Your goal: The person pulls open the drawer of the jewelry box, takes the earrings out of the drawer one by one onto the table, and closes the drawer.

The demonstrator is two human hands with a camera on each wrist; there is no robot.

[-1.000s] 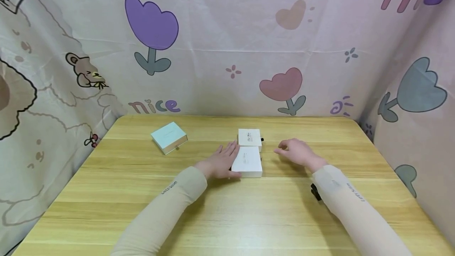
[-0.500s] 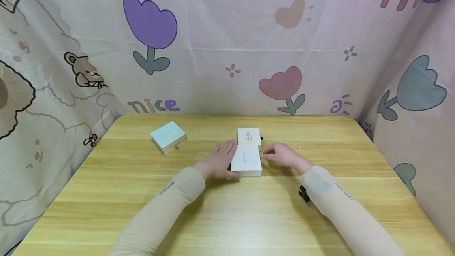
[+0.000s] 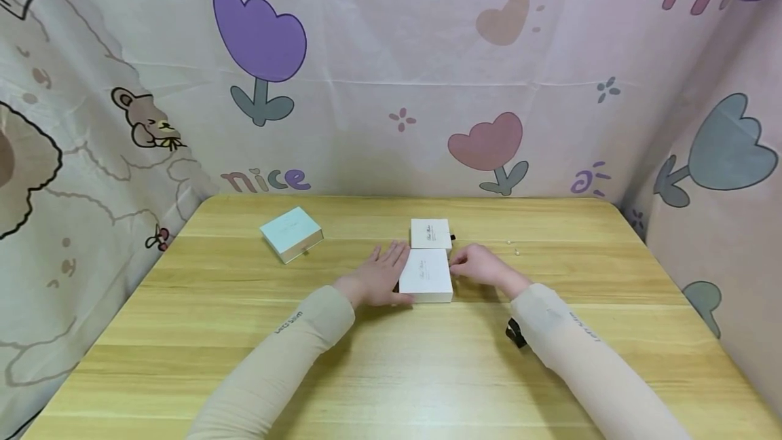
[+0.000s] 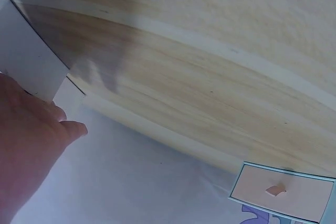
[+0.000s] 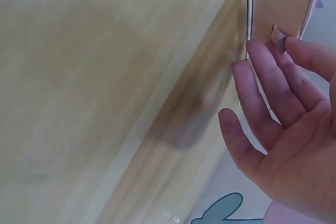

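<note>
My left hand (image 3: 380, 277) lies along the left side of a flat white drawer-style box (image 3: 425, 277), fingers extended and thumb near its front left corner. In the left wrist view, that hand (image 4: 31, 140) covers part of the white box (image 4: 29, 51). My right hand (image 3: 482, 266) is at the box's right side. The right wrist view shows its thumb and forefinger pinching a small pull tab (image 5: 278, 39) on the box's pinkish drawer front (image 5: 281, 3), the other fingers spread loosely.
Directly behind stands a smaller white box (image 3: 430, 233) with a dark tab. A light blue box (image 3: 291, 233) sits at the back left. Two tiny pale items, one an earring-like piece (image 3: 516, 252), lie right of the boxes. A printed curtain (image 3: 366, 32) hangs behind the table.
My right hand has moved left from apart to the box's pull tab and pinches it, uncovering the tiny pale items. The left hand stays against the box.
</note>
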